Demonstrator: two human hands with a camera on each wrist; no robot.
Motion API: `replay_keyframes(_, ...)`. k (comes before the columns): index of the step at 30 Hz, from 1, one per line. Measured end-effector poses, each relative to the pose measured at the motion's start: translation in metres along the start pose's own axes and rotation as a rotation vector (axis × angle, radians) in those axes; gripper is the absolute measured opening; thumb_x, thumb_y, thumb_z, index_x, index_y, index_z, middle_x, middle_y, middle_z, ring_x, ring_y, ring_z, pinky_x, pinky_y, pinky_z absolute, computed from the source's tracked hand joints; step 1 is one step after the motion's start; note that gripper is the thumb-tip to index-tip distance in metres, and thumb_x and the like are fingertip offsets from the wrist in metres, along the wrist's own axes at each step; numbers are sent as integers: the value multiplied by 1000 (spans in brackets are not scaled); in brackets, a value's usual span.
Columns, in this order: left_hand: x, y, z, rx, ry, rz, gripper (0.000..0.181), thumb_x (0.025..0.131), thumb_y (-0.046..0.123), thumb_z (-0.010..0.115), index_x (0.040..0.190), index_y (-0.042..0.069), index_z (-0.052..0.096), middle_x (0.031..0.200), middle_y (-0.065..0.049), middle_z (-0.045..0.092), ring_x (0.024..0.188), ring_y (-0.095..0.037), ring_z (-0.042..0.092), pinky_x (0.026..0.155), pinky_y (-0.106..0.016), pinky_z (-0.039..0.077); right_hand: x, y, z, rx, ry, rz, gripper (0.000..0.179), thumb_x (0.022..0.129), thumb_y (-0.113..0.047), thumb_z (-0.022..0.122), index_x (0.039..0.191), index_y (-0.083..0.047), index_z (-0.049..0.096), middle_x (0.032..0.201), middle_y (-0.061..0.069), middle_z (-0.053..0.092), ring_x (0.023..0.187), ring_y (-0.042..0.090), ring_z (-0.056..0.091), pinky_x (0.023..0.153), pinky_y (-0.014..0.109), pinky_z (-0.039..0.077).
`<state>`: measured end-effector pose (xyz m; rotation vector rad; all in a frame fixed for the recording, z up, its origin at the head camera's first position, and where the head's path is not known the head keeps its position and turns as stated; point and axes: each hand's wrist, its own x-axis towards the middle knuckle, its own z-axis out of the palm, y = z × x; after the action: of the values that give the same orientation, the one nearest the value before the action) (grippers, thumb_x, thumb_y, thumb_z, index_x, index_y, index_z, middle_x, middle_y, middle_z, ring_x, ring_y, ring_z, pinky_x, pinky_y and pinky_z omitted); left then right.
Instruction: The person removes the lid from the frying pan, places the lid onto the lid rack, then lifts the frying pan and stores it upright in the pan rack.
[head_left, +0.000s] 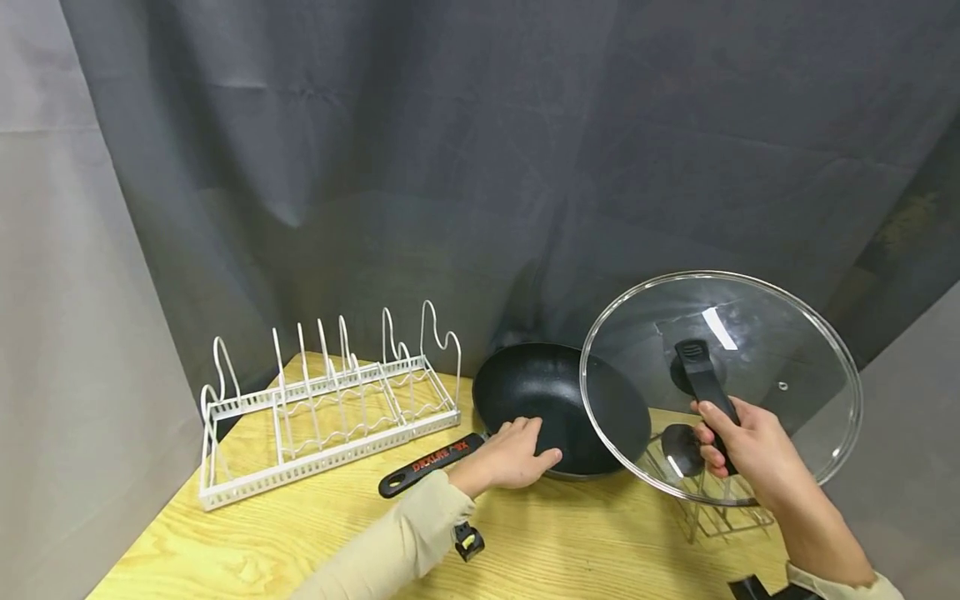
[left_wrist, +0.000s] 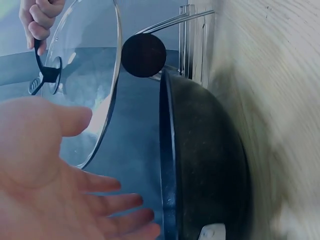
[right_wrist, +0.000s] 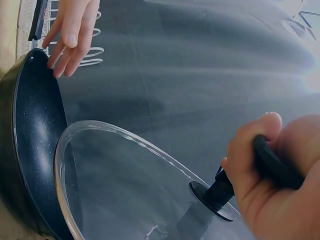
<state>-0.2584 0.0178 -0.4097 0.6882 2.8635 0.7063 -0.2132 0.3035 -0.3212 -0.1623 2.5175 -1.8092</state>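
My right hand (head_left: pixel 757 450) grips the black handle (head_left: pixel 708 383) of a clear glass lid (head_left: pixel 795 358) with a metal rim. The lid is tilted up, and its left edge overlaps the right side of a black frying pan (head_left: pixel 525 392) in the head view. That pan stands upright on the table, its handle (head_left: pixel 435 462) pointing left towards the front. Over the pan's near left rim is my left hand (head_left: pixel 510 457), fingers stretched out and holding nothing. In the left wrist view its palm (left_wrist: pixel 30 165) faces the camera beside the pan's dark outer wall (left_wrist: pixel 205 160).
A white wire rack (head_left: pixel 330 417) with upright dividers stands on the wooden table (head_left: pixel 300 533) at the left. Behind the lid, at the right, is a small metal wire stand (head_left: pixel 720 521) with a dark round object (head_left: pixel 681 450). A grey curtain (head_left: pixel 450 167) hangs behind the table.
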Motion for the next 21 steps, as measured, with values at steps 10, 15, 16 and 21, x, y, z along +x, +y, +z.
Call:
replay_keyframes(10,19,9,16,1,81,62,67,97,50,42,145,5,33,145,-8,37,133,-24,34,106,-37,32,-2,3,-8,64,40,-53,43,100,-34,42,115,5,37,70,0,46,48,9,42,41,27,41)
replay_keyframes(15,29,18,26,40,99,88,66,96,52,42,144,8,35,145,-5,37,132,-21,35,105,-36,33,-1,3,-8,43,63,-63,42,100,-34,43,115,5,39,70,1,48,48,9,43,40,27,42)
replay_keyframes(16,31,20,28,48,98,89,65,96,52,42,144,8,35,145,-5,37,132,-21,35,105,-36,33,-1,3,-7,30,69,-62,43,100,-35,43,115,5,39,70,1,48,48,10,43,40,27,42)
replay_keyframes(21,39,24,34,103,109,87,68,96,54,40,146,9,31,147,-3,34,134,-19,32,106,-35,32,-2,2,-8,-9,97,-58,43,100,-34,42,116,5,39,69,1,49,48,10,44,41,27,43)
